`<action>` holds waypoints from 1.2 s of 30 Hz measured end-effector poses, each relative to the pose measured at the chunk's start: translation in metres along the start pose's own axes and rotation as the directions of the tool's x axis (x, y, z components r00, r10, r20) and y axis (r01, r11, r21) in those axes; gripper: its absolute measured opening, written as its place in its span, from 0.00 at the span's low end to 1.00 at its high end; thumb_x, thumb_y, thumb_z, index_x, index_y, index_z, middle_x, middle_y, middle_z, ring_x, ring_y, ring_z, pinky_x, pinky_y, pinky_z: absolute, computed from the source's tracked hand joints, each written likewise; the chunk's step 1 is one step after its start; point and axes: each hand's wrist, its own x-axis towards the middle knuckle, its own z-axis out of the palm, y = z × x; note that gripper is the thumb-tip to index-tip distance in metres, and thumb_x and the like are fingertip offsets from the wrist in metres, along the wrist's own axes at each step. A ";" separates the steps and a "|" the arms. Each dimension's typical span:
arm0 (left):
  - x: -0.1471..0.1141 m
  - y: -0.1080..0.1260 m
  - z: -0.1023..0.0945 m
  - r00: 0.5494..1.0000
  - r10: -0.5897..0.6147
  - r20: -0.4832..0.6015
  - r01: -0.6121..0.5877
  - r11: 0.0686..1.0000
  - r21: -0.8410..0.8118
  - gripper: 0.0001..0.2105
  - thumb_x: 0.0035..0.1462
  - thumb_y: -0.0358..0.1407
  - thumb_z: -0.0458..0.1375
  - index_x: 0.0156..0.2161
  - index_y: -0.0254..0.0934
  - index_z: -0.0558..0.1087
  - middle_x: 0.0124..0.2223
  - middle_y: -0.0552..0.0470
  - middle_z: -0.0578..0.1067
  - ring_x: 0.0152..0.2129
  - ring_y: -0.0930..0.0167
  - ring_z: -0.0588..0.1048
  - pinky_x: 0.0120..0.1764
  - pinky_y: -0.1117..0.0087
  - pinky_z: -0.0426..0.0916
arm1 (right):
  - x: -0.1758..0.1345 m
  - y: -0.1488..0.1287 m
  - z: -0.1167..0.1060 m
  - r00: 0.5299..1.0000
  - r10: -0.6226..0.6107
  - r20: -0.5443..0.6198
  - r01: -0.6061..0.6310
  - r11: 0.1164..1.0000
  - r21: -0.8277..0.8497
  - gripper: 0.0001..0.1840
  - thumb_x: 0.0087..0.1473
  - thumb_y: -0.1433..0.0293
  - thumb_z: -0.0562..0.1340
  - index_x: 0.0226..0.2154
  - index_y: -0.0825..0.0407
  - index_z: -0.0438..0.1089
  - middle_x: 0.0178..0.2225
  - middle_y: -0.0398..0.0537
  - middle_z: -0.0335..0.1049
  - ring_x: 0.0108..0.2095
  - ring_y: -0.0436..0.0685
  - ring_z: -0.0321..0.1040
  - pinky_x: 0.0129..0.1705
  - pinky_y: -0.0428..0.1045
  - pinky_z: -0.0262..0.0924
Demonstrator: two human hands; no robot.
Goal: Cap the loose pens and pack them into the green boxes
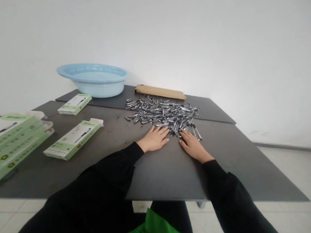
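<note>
A loose heap of black and clear pens is spread over the middle of the dark grey table. My left hand lies flat at the heap's near edge, fingers outstretched and holding nothing. To its right, my right hand rests palm down with fingers spread, its fingertips by the nearest pens. Whether the fingertips touch the pens I cannot tell. A few pens lie just beyond my right fingers.
A light blue basin stands at the back left. Beside it lies a flat brown cardboard piece. Green and white pen boxes sit on the left: one box farther back, an open box nearer, and a stack at the edge.
</note>
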 end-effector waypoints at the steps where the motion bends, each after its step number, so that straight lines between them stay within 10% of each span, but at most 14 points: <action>1: 0.000 0.000 -0.001 1.000 -0.002 -0.002 0.002 1.000 -0.002 0.29 0.69 0.47 0.37 0.69 0.37 0.54 0.72 0.47 0.52 0.69 0.57 0.48 0.67 0.49 0.43 | 0.001 0.000 -0.001 1.000 -0.007 -0.007 0.007 1.000 0.005 0.30 0.63 0.62 0.51 0.62 0.59 0.63 0.66 0.62 0.57 0.67 0.67 0.52 0.67 0.62 0.49; 7: -0.001 -0.001 0.001 1.000 -0.005 -0.026 0.004 1.000 -0.011 0.29 0.69 0.48 0.38 0.69 0.38 0.55 0.72 0.47 0.53 0.69 0.57 0.49 0.67 0.48 0.44 | -0.004 0.004 -0.026 0.983 0.009 -0.186 -0.004 1.000 0.031 0.31 0.55 0.66 0.58 0.60 0.57 0.62 0.60 0.62 0.65 0.60 0.67 0.61 0.60 0.61 0.57; 17: -0.001 0.002 -0.005 0.983 0.024 -0.182 -0.021 1.000 0.020 0.29 0.69 0.46 0.37 0.69 0.36 0.55 0.72 0.47 0.53 0.69 0.55 0.47 0.67 0.48 0.41 | -0.007 0.011 -0.026 0.993 0.113 -0.023 -0.115 0.987 -0.113 0.07 0.57 0.70 0.59 0.35 0.49 0.74 0.44 0.54 0.72 0.48 0.64 0.65 0.47 0.57 0.53; 24: 0.000 -0.001 -0.003 0.990 -0.045 -0.132 0.045 0.999 -0.007 0.28 0.69 0.48 0.40 0.67 0.36 0.58 0.71 0.45 0.56 0.69 0.54 0.50 0.67 0.44 0.38 | -0.007 0.000 -0.030 0.997 0.014 -0.078 -0.018 0.999 -0.043 0.12 0.63 0.72 0.53 0.37 0.49 0.73 0.41 0.52 0.76 0.45 0.60 0.69 0.48 0.55 0.48; 30: 0.000 0.004 -0.027 0.906 -0.152 -0.395 0.082 0.979 -0.187 0.22 0.70 0.41 0.40 0.57 0.34 0.69 0.59 0.42 0.73 0.57 0.63 0.69 0.60 0.58 0.60 | 0.003 -0.028 -0.031 0.973 -0.189 -0.133 0.185 0.982 -0.043 0.12 0.65 0.71 0.53 0.38 0.50 0.73 0.38 0.49 0.78 0.41 0.57 0.71 0.51 0.55 0.44; 36: -0.006 0.011 -0.037 0.996 -0.025 -0.085 0.007 0.980 -0.198 0.14 0.66 0.42 0.50 0.44 0.37 0.74 0.40 0.47 0.81 0.38 0.64 0.78 0.45 0.65 0.68 | 0.024 -0.067 -0.023 0.883 -0.397 -0.249 0.373 0.917 -0.140 0.12 0.66 0.72 0.54 0.42 0.51 0.73 0.36 0.49 0.77 0.38 0.56 0.68 0.52 0.55 0.44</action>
